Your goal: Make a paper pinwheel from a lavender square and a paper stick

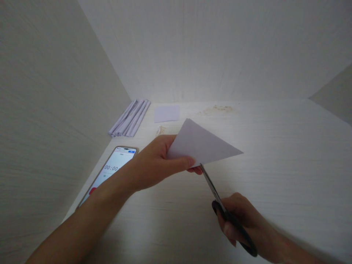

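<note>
Right, our left hand (154, 163) holds the paper (202, 145) up off the worktop (275, 154). Left fingers (181, 161) are pressed together on its near-left corner, thumb on top, the rest underneath. Paper looks folded into a triangle, though we can't tell how many layers. It fans out up and to the right of the pinch, long axis running left to right, far tip pointing right.

Our right hand (242, 220) has the scissors (220, 201), fingers curled through the black handle loops, closed on them. Blades point up and left from that hand, tips touching the paper's lower edge just right of the left fingertips. Blades look nearly shut; we can't tell if they're already in the sheet or only against its edge. So the key relation: the paper lies ahead and up-left of the right fingers, the blade line meets its lower edge at a steep angle, and the left fingertips sit right beside the tips. The right hand drives the tool, the left is on the sheet itself.

Count: one held paper, one pair of scissors. One phone (110, 170) lies flat left of the left wrist, screen showing a timer at 00:00. One bundle of rolled or folded strips (129, 118) sits well beyond the left fingers by the wall; number inside unclear. One small flat sheet (167, 113) just right of that.
</note>
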The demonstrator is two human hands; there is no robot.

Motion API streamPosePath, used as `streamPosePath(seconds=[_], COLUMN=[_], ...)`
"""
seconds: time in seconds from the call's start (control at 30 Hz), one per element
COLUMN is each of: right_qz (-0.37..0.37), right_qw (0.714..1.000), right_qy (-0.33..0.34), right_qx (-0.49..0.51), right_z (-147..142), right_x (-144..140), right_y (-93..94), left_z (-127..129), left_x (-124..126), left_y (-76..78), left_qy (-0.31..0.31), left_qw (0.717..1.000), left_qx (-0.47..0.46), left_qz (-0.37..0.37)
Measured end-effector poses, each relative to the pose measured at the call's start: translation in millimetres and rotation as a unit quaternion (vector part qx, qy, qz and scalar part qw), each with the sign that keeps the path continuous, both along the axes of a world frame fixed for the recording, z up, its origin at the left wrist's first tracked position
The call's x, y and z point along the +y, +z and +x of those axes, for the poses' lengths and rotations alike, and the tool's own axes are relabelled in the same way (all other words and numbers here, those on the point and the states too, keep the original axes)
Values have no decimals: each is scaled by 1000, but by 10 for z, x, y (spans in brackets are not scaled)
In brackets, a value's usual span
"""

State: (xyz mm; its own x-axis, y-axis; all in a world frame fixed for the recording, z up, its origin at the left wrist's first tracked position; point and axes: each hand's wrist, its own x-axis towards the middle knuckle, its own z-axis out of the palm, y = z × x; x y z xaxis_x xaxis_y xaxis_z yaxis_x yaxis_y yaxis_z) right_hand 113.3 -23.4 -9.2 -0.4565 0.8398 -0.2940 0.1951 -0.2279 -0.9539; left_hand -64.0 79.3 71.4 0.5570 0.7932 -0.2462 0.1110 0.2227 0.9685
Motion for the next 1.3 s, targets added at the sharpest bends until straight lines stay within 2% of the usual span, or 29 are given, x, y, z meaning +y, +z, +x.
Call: streamPosePath(seconds=[0.23, 0.57, 0.8, 1.3], right_qz=[-16, -7, -10, -3], right_qw=[999, 998, 999, 999], right_qy=[4, 16, 22, 30], right_qx=[-30, -53, -27, -28], right_z=[16, 14, 39, 40], right_x=[8, 10, -5, -18], right_y=[40, 45, 3, -1], left_z=[19, 15, 13, -18], left_x=[-3, -2, 3, 18], left_y=[44, 46, 44, 44], left_qy=[3, -7, 8, -73], left_qw=[999, 999, 1000, 995], left_qx=[-8, 22, 21, 39], left_qz=[-38, 26, -4, 53])
